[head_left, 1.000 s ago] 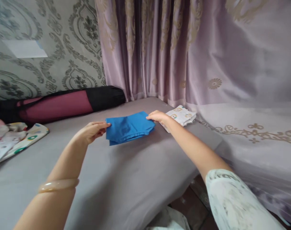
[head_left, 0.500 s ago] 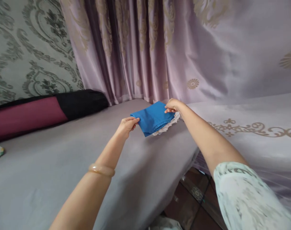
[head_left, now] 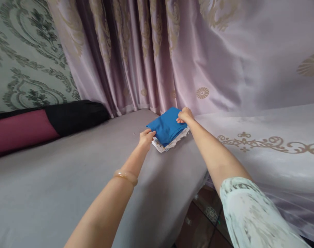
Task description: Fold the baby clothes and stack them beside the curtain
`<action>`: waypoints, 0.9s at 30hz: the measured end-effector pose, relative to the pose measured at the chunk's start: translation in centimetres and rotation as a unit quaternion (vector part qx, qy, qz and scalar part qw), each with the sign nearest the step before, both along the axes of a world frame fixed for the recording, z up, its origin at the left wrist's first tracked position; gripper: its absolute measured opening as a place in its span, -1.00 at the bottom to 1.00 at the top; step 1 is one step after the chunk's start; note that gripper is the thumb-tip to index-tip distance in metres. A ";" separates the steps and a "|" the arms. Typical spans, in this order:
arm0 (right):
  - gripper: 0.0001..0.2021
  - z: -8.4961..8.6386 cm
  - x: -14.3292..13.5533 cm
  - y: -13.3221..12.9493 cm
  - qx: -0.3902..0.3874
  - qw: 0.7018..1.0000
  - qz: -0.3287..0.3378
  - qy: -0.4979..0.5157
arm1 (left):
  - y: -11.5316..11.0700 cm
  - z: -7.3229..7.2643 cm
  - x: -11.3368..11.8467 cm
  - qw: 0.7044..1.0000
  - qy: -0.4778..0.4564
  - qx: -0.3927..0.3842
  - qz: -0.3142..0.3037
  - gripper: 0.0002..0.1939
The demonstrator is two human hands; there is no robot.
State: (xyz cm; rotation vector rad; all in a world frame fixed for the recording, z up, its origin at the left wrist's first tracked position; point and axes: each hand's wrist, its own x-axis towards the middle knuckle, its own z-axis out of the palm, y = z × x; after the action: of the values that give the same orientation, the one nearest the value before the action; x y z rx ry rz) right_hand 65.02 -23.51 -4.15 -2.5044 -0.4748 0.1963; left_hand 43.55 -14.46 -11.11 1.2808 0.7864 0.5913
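Note:
A folded blue cloth garment [head_left: 167, 125] lies over a stack of white folded cloths [head_left: 160, 147] near the far corner of the grey bed sheet. White edges stick out below it on the near and right sides. My left hand [head_left: 146, 137] pinches the garment's left corner between thumb and fingers, and a bangle sits on that wrist. At the right edge, my right hand [head_left: 184, 115] is closed on the garment with its fingers curled. What kind of garment it is cannot be made out.
A maroon and black bolster [head_left: 76, 117] runs along the patterned wall at left. Lilac curtains [head_left: 157, 62] hang behind the bed [head_left: 94, 179]. To the right is a white surface with a gold scroll pattern [head_left: 270, 143], and dark floor tiles [head_left: 198, 220] show below.
My left hand has moved right and slightly down, bringing the blue garment's left side down over the white stack. White cloth now shows beneath its near left corner. The view has shifted a little.

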 end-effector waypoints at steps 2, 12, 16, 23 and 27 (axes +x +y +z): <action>-0.65 -0.1 0.3 0.1 -0.011 1.000 -0.002 -0.006 | -0.1 -0.2 0.5 1.000 0.019 -0.012 0.013 -0.88; -0.66 -2.0 -0.2 0.4 -0.053 0.998 -0.010 -0.024 | -0.2 -2.2 1.5 0.998 0.056 -0.014 0.013 -0.96; -0.66 -2.9 -0.9 0.3 -0.080 0.996 -0.011 -0.032 | -0.4 -3.5 1.6 0.999 0.050 0.000 0.020 -0.97; -0.75 -4.3 -1.1 0.2 -0.092 0.994 -0.017 -0.052 | -0.3 -4.4 1.6 0.998 0.062 0.027 0.016 -0.72; -0.65 -5.1 -1.4 0.1 -0.108 0.990 -0.022 -0.093 | -0.2 -4.4 1.2 0.997 0.067 0.032 0.010 -0.73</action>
State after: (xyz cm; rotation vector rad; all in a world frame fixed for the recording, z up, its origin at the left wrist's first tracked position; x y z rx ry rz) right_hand 63.59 -23.38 -9.27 -2.7583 -0.4947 -0.0036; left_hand 44.77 -14.70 -15.47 1.3824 0.8981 0.5547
